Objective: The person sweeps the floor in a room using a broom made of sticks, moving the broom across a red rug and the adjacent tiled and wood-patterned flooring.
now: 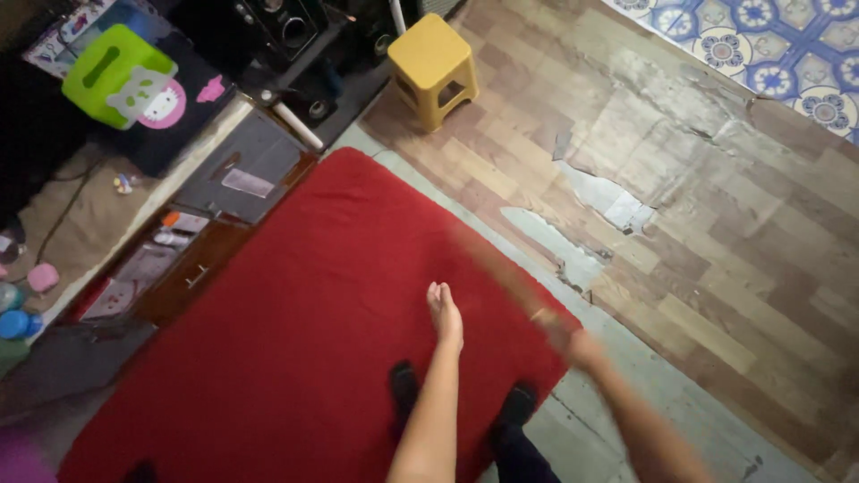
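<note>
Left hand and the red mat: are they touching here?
Cannot tell. In the head view the left hand shows fingers together over the red mat, but from straight above no gap or contact shows.

**Bare arms, dark socks**

Both forearms are bare, with no sleeve in view. The left hand (445,315) wears no glove or ring that can be made out. The right hand (573,344) is motion-blurred, so its details cannot be read. Both feet wear black socks (404,386), and dark trouser legs (523,456) show above them.
</note>
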